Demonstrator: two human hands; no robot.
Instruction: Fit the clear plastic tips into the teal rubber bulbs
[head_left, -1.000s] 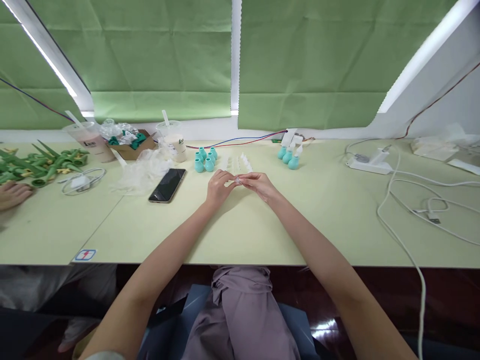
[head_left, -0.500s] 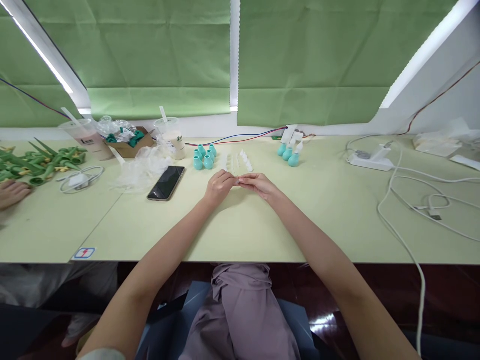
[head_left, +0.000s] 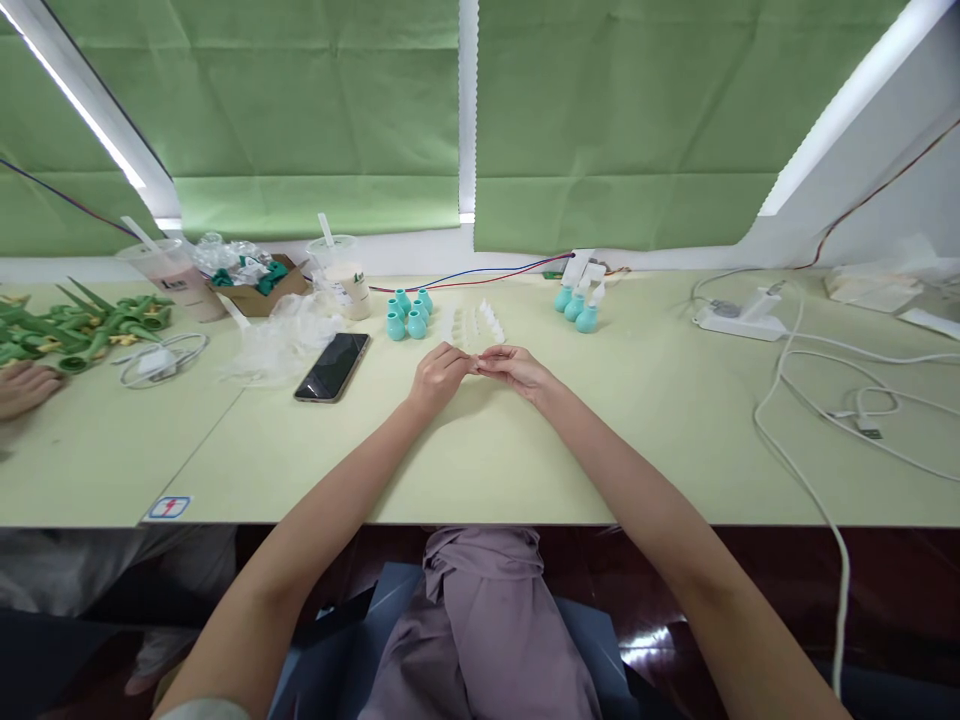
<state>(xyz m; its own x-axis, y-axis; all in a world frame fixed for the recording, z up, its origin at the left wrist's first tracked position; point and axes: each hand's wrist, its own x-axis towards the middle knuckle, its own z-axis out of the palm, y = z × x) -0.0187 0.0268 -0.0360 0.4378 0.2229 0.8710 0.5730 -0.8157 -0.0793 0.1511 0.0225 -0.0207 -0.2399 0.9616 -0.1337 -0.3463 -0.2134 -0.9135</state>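
Note:
My left hand [head_left: 441, 374] and my right hand [head_left: 517, 370] meet fingertip to fingertip over the table. Both are closed in a pinch around something small and pale, mostly covered by the fingers. Just beyond them lie rows of small white and translucent pieces [head_left: 491, 322]. Several turquoise bulbs [head_left: 417, 323] with open necks stand behind and left of my left hand. Farther right, a few turquoise bulbs [head_left: 586, 319] carry white pointed nozzles.
A black phone [head_left: 333, 367] lies left of my hands, beside crumpled clear plastic bags [head_left: 281, 340]. Drink cups [head_left: 349, 285] and a cardboard box [head_left: 262, 295] stand at the back left. Another person's hand [head_left: 26, 388] rests near green plant-like pieces [head_left: 112, 325]. White cables and a power strip [head_left: 742, 318] occupy the right.
Almost nothing differs. My fingertips have shifted very slightly around the small piece, while the bulbs and the other things stay put.

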